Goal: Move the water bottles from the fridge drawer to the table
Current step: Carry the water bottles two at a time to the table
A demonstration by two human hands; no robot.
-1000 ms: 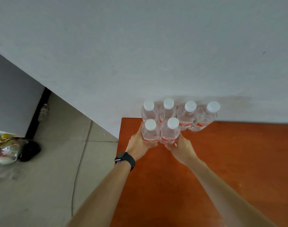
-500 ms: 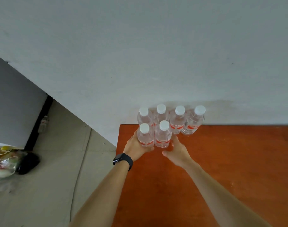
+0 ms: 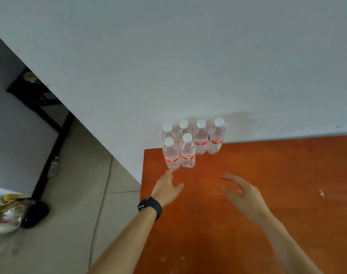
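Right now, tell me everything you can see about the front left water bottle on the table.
The front left bottle is clear plastic with a white cap and a red label round its lower body. It stands upright near the far left corner of the table, close against the bottle on its right. The open left hand reaches to its base; whether the fingertips touch it cannot be told.
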